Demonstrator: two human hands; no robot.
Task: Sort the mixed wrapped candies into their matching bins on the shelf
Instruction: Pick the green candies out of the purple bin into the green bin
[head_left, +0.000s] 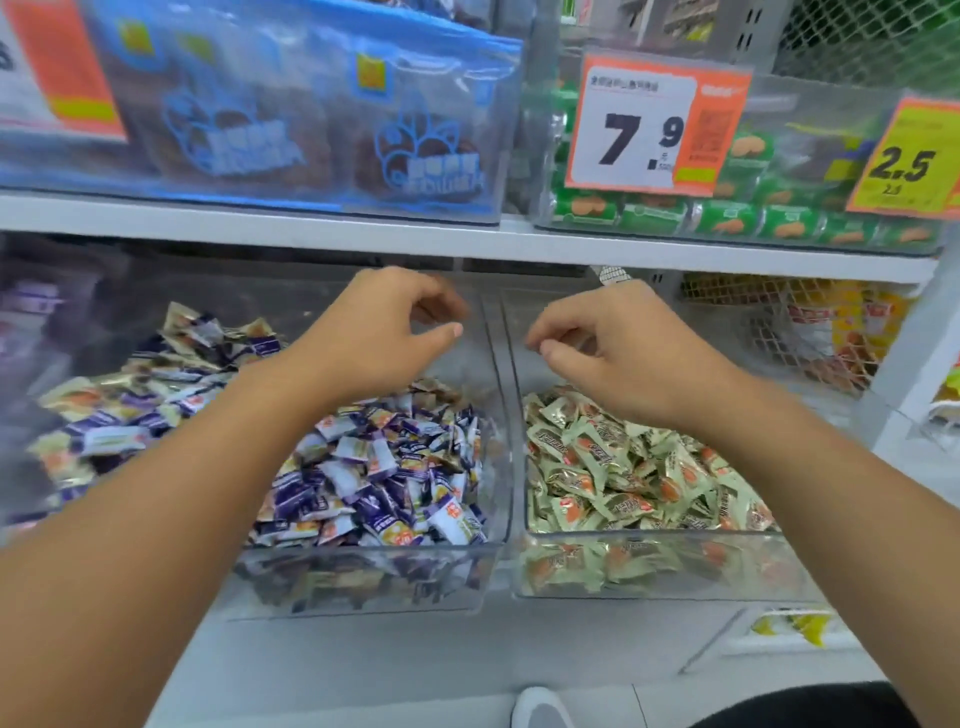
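Note:
Two clear bins stand side by side on the lower shelf. The left bin holds purple-and-white wrapped candies with a few pale gold ones mixed in. Pale green-gold candies with orange marks fill the right bin. My left hand hovers above the back of the left bin, fingers loosely curled, and I see nothing in it. Over the back of the right bin hangs my right hand, thumb near its curled fingers, with no candy visible between them.
Raised clear lids behind the bins blur and mirror the candies. The white shelf board is close above my hands. It carries blue snack bags, a bin of green packets and price tags. A wire basket sits right.

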